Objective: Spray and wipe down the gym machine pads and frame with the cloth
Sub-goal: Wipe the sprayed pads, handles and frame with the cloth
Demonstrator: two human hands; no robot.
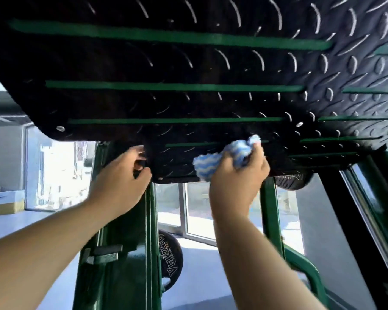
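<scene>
We find the right hand [238, 182] clenched on the bunched cloth [207, 164] at the 6 o'clock edge of the footplate [188, 63], left hand [121, 177] gripping its rim at 8 o'clock; we advise firm overlapping strokes

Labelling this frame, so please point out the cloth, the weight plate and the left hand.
cloth [207, 164]: head view, bunched blue-and-white fabric beside the knuckles.
weight plate [170, 258]: head view, its lettered face.
left hand [121, 179]: head view, back of the hand gripping the footplate [188, 104].
</scene>
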